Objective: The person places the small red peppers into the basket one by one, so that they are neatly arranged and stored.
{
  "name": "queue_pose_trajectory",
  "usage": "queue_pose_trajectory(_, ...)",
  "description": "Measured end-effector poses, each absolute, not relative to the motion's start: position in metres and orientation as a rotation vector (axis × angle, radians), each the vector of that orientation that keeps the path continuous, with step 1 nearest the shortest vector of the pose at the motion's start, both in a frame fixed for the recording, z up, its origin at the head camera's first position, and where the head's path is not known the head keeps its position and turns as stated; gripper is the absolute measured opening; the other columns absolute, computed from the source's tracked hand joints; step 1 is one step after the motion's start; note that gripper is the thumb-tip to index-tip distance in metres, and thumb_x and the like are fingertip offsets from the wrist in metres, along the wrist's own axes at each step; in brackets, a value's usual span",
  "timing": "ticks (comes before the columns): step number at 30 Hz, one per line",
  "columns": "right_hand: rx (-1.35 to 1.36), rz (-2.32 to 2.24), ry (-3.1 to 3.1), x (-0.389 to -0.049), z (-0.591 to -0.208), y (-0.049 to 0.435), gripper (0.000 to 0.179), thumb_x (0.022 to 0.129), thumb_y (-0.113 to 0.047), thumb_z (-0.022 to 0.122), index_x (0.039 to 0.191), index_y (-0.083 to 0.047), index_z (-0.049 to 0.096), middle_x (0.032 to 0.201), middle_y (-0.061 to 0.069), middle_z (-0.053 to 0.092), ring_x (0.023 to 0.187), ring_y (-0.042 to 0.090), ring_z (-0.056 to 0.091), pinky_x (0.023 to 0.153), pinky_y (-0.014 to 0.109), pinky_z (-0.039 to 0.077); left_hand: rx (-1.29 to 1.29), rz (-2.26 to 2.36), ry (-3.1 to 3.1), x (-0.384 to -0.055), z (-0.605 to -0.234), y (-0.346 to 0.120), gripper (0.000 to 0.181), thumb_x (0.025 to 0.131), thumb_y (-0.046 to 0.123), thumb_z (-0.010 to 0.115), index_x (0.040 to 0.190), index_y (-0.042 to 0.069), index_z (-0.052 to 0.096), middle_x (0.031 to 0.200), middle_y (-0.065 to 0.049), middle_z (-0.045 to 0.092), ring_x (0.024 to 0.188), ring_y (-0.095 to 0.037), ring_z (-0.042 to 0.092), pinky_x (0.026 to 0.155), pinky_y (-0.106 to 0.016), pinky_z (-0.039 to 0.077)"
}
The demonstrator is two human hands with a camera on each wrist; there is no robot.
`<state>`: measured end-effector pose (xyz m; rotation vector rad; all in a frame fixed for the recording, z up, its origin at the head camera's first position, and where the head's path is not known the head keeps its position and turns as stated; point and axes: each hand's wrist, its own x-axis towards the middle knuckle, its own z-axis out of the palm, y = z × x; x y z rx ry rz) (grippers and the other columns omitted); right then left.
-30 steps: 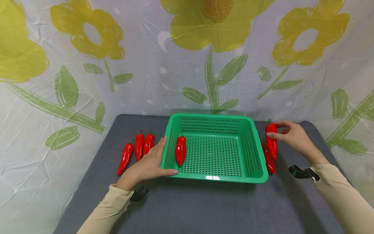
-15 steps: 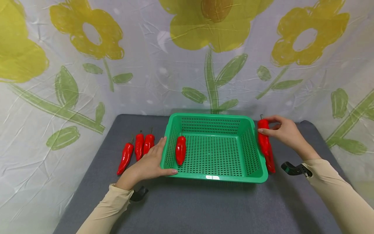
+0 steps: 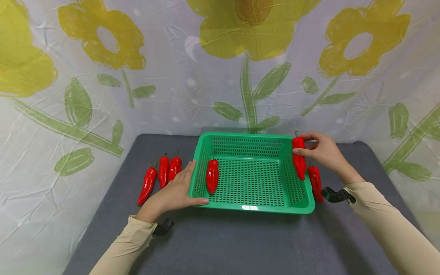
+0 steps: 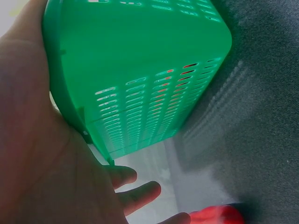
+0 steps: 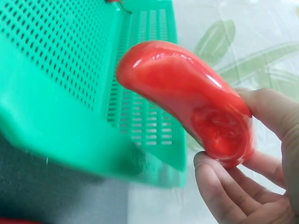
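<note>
My right hand (image 3: pixel 321 152) pinches a red pepper (image 3: pixel 299 158) by its stem end, between thumb and fingers, over the right rim of the green basket (image 3: pixel 251 208). Close up in the right wrist view, the held pepper (image 5: pixel 182 88) has a glossy, dented skin. With fingers spread, my left hand (image 3: pixel 173 194) rests against the basket's left front corner, the thumb on its front rim. In the left wrist view that palm (image 4: pixel 51 154) lies along the basket's slotted wall (image 4: pixel 140 70). Inside the basket, another red pepper (image 3: pixel 212 176) lies near the left wall.
Left of the basket lie three red peppers (image 3: pixel 148 185) on the dark grey tabletop (image 3: pixel 240 244), one partly behind my left hand. A further red pepper (image 3: pixel 315 183) lies against the basket's right outer side. A flower-printed cloth (image 3: pixel 172 76) hangs behind and at the sides.
My right hand has carried its pepper left and up, from beside the basket to above its right rim. The pepper beneath it now shows fully. My left hand and the basket stay put.
</note>
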<state>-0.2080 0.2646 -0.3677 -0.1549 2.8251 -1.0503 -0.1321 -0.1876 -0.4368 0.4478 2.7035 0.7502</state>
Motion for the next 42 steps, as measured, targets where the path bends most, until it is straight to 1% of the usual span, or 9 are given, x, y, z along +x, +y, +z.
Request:
queue_pose_trajectory(5,-0.175,-1.061,2.813,-0.210,-0.369,0.255,0.069,0.085,-0.052,0.072,0.137,-0.011,0.052,0.133,0.019,0.059,0.100,0.028,0.066,0.071,0.030,0.050,0.451,0.763,2.699,-0.132,-0.436,-0.187,0.128,0.073,0.069,0.073,0.160,0.016,-0.005,0.168,-0.013,0.005,0.152,-0.041,0.018,0.112,-0.069,0.031)
queue_pose_trajectory(8,-0.189,-1.086,2.800,-0.211,-0.370,0.250,0.068,0.086,-0.051,0.073,0.137,-0.012,0.053,0.135,0.020,0.057,0.104,0.032,0.065,0.070,0.031,0.051,0.451,0.762,2.700,-0.132,-0.436,-0.187,0.128,0.073,0.069,0.073,0.160,0.016,-0.005,0.168,-0.013,0.005,0.152,-0.041,0.018,0.112,-0.069,0.030)
queue_pose_trajectory(12,-0.205,-1.095,2.801,-0.214,-0.372,0.242,0.067,0.085,-0.051,0.073,0.137,-0.013,0.054,0.130,0.020,0.060,0.095,0.028,0.064,0.065,0.031,0.049,0.452,0.757,2.706,-0.132,-0.437,-0.187,0.129,0.073,0.069,0.072,0.160,0.015,-0.005,0.168,-0.013,0.005,0.152,-0.042,0.018,0.112,-0.070,0.030)
queue_pose_trajectory(17,-0.231,-1.088,2.810,-0.216,-0.374,0.233,0.065,0.085,-0.049,0.074,0.136,-0.013,0.055,0.127,0.017,0.061,0.088,0.020,0.064,0.067,0.031,0.050,0.454,0.757,2.710,-0.132,-0.438,-0.188,0.129,0.073,0.069,0.073,0.160,0.014,-0.004,0.168,-0.014,0.006,0.152,-0.042,0.019,0.112,-0.069,0.031)
queue_pose_trajectory(19,-0.241,-1.091,2.811,-0.216,-0.376,0.230,0.064,0.086,-0.048,0.074,0.136,-0.013,0.055,0.128,0.017,0.061,0.088,0.021,0.064,0.068,0.031,0.051,0.451,0.760,2.707,-0.132,-0.437,-0.188,0.129,0.073,0.069,0.073,0.160,0.014,-0.004,0.168,-0.013,0.006,0.152,-0.042,0.019,0.112,-0.069,0.031)
queue_pose_trajectory(26,-0.252,-1.134,2.784,-0.219,-0.382,0.217,0.061,0.085,-0.045,0.075,0.134,-0.014,0.055,0.120,0.016,0.064,0.086,0.025,0.067,0.066,0.031,0.050,0.450,0.769,2.696,-0.132,-0.436,-0.187,0.129,0.073,0.068,0.073,0.160,0.014,-0.005,0.168,-0.014,0.005,0.152,-0.042,0.017,0.112,-0.069,0.030)
queue_pose_trajectory(34,-0.268,-1.131,2.771,-0.220,-0.388,0.203,0.060,0.085,-0.045,0.075,0.132,-0.013,0.056,0.127,0.015,0.061,0.088,0.024,0.066,0.065,0.031,0.051,0.455,0.763,2.696,-0.133,-0.438,-0.188,0.128,0.074,0.068,0.073,0.160,0.015,-0.006,0.168,-0.013,0.004,0.152,-0.041,0.017,0.113,-0.068,0.030)
queue_pose_trajectory(42,-0.287,-1.157,2.753,-0.220,-0.395,0.190,0.056,0.086,-0.043,0.075,0.130,-0.014,0.057,0.122,0.012,0.064,0.086,0.024,0.065,0.065,0.032,0.051,0.456,0.768,2.700,-0.132,-0.436,-0.187,0.128,0.073,0.068,0.073,0.160,0.015,-0.005,0.168,-0.013,0.005,0.152,-0.041,0.018,0.112,-0.068,0.031)
